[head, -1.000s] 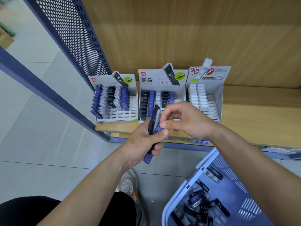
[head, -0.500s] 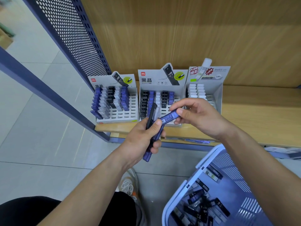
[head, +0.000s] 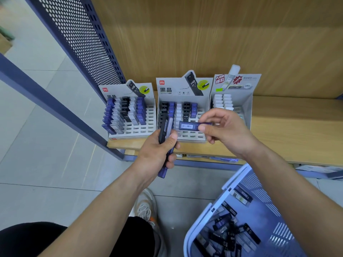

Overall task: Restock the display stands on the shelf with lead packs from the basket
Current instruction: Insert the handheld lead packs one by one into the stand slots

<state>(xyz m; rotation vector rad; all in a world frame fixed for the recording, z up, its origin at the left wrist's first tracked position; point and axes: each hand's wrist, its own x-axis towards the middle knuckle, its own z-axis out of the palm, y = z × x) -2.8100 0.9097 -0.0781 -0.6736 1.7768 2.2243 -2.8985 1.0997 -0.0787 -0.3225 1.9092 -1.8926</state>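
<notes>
Where thumb and fingertips (head: 204, 120) of the right hand (head: 227, 131) pinch one end of a blue lead pack (head: 189, 125), it lies level before the middle display stand (head: 185, 91); left hand (head: 157, 151) curled round several spare packs (head: 164, 128); pack looks light, rigid, slick plastic; grip narrow edges near the end; basket (head: 203, 218), lower right, holds more packs.

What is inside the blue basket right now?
Loose lead packs lie jumbled on the floor of the basket, mostly black, a few clear or blue. The right forearm covers part of it and the frame edge cuts off the near end, so no count.
</notes>
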